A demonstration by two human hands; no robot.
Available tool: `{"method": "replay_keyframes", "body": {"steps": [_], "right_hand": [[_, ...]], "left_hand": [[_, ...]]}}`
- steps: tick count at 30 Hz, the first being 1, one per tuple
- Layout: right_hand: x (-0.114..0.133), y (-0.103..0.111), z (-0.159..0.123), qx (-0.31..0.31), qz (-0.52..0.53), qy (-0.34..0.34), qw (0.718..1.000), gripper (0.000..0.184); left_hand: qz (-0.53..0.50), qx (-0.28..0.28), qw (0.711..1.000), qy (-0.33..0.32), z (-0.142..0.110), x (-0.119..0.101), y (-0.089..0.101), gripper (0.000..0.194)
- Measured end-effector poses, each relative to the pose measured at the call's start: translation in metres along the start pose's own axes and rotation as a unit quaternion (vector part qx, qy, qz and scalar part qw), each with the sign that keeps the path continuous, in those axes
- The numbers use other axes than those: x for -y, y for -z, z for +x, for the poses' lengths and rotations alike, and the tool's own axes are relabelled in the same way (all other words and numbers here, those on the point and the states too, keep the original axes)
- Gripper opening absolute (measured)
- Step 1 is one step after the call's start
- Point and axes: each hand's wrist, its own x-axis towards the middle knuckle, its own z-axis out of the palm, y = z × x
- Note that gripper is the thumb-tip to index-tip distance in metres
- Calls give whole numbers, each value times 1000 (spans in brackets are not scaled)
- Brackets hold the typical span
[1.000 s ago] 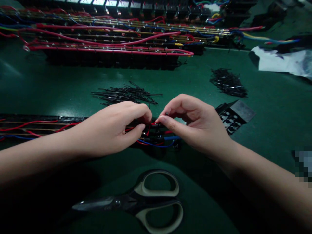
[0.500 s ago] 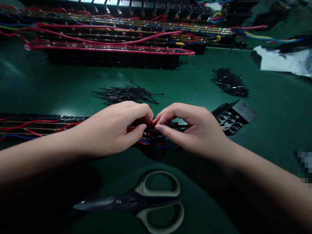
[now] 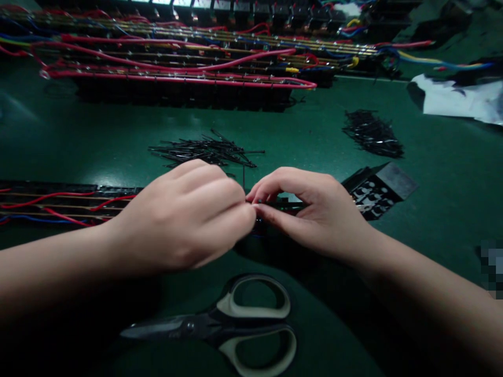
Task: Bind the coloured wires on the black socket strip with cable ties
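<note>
Scissors [image 3: 212, 327] lie flat nearest you on the green table [image 3: 451, 209], blades pointing to your left, pale-lined handles to your right. Beyond them, your left hand [image 3: 192, 214] is curled into a loose fist, knuckles up; its grip faces away, so you cannot tell what, if anything, it pinches. Your right hand [image 3: 314, 207] arches with a hollow palm, thumb and forefinger pressed together on a small dark piece [image 3: 260, 201], and the fingertips of both hands meet there. The wired strip [image 3: 70, 204], black with red and blue leads, runs in from the left edge and passes behind your left hand; your hands cover much of its right part. Just past your right hand sits a tilted black block [image 3: 373, 196] with pale round faces. A thin black tie [image 3: 243, 178] stands up behind your fingertips. Farther off lie a pile of black ties [image 3: 200, 151] and, to its right, a denser black pile [image 3: 373, 133]. Beyond those are a crumpled white sheet [image 3: 451, 102] and a long assembly [image 3: 176, 68] looped with thick red cable.
</note>
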Motion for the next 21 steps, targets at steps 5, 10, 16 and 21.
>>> {"method": "replay_keyframes", "body": {"steps": [5,10,16,21], "right_hand": [[1,-1,-1,0,6,-10,1000,6],[-1,-1,-1,2,-4,-2,1000,6],[-1,-1,-1,4,-14,12,1000,5],[-2,-1,-2,3,-7,13,1000,6]], "left_hand": [[61,34,973,-218,-6,-14,4,36],[97,93,967,-215,3,-10,-1,36],[109,67,969,-213,2,-5,-8,28],[112,65,970,-206,0,-5,-11,19]]}}
